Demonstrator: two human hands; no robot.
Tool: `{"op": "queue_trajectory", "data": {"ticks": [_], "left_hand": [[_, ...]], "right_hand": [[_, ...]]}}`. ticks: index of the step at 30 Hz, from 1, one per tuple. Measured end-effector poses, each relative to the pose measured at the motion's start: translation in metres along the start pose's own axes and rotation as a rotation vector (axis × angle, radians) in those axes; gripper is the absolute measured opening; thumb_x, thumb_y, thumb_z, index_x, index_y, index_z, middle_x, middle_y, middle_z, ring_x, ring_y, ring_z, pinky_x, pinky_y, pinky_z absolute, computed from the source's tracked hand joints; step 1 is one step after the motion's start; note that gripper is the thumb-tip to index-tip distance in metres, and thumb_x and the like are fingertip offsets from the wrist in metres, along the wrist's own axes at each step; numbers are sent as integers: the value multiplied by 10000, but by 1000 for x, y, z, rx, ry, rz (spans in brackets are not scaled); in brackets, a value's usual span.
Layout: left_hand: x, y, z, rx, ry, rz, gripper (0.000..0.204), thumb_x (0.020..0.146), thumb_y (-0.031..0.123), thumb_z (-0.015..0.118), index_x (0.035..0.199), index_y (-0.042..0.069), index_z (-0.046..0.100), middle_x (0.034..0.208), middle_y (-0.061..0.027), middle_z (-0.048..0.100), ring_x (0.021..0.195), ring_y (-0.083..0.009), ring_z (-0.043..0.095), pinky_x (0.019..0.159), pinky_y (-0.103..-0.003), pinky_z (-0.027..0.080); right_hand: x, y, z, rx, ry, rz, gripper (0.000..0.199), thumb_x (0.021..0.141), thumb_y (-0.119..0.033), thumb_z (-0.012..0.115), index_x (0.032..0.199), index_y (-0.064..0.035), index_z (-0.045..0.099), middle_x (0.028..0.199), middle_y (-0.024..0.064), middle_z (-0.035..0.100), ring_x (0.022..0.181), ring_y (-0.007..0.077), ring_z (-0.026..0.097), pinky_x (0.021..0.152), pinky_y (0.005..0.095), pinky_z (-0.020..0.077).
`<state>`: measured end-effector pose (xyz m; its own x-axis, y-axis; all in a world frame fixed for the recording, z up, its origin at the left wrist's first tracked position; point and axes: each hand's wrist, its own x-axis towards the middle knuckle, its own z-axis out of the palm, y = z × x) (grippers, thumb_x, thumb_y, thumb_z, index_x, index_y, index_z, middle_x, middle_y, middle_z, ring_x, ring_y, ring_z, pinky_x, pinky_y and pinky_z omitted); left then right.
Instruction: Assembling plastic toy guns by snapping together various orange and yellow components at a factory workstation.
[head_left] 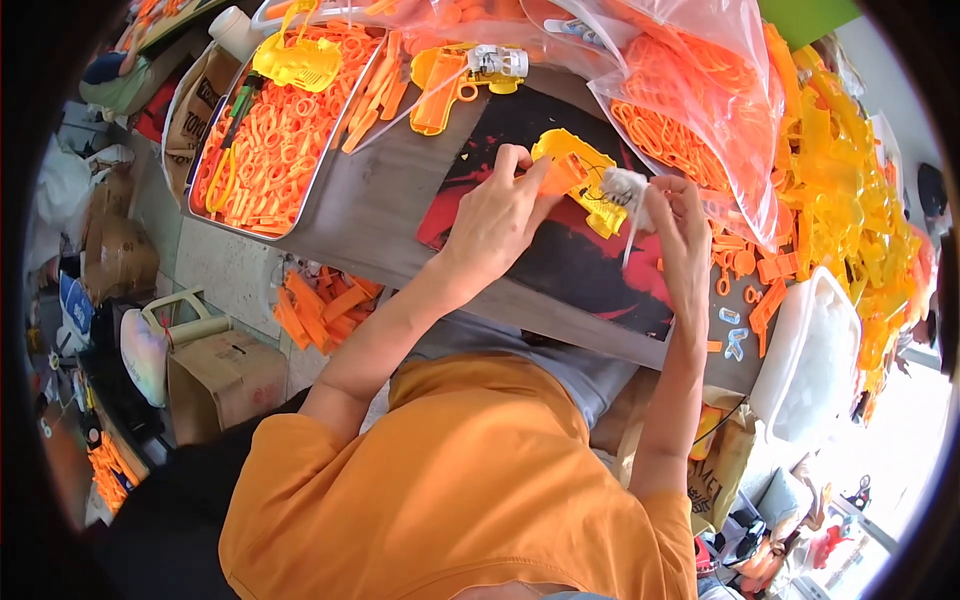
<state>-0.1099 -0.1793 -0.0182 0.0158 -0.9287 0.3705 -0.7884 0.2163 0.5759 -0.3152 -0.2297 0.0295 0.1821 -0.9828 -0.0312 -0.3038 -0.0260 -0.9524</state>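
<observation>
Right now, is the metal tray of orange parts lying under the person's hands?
No. The metal tray lies off to the left, while the left hand and right hand hold a yellow plastic piece over a black mat.

orange short-sleeved t-shirt, grey shorts, bare forearms, bare hands, no gloves

The yellow toy shell [580, 180] held by the left hand [495, 215] is smooth, glossy moulded plastic. The white piece [627, 186] pinched by the right hand [685, 235] looks matt plastic. Beneath the grip, the black-and-red mat [560, 265] is semi-gloss. Left of it, the tray [330, 150] is dull brushed metal.
</observation>
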Motion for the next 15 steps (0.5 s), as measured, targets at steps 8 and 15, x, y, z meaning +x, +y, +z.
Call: {"op": "queue_trajectory", "data": {"ticks": [8, 15], "left_hand": [[6, 3, -4, 69, -2, 53, 493, 795, 134, 741, 1220, -17, 542, 1013, -124, 481, 851, -274, 576, 713, -371, 504], [13, -17, 23, -127, 149, 106, 467, 739, 33, 736, 1181, 40, 584, 1051, -111, 510, 1015, -308, 479, 873, -409, 435]], "right_hand": [[1, 10, 6, -613, 195, -539, 256, 876, -78, 614, 1129, -41, 629, 1231, 161, 524, 1077, 288, 555, 934, 382, 442], [18, 21, 35, -770, 123, -564, 247, 888, -144, 620, 1123, -100, 680, 1256, 129, 535, 1149, 305, 491, 1020, 436, 323]]}}
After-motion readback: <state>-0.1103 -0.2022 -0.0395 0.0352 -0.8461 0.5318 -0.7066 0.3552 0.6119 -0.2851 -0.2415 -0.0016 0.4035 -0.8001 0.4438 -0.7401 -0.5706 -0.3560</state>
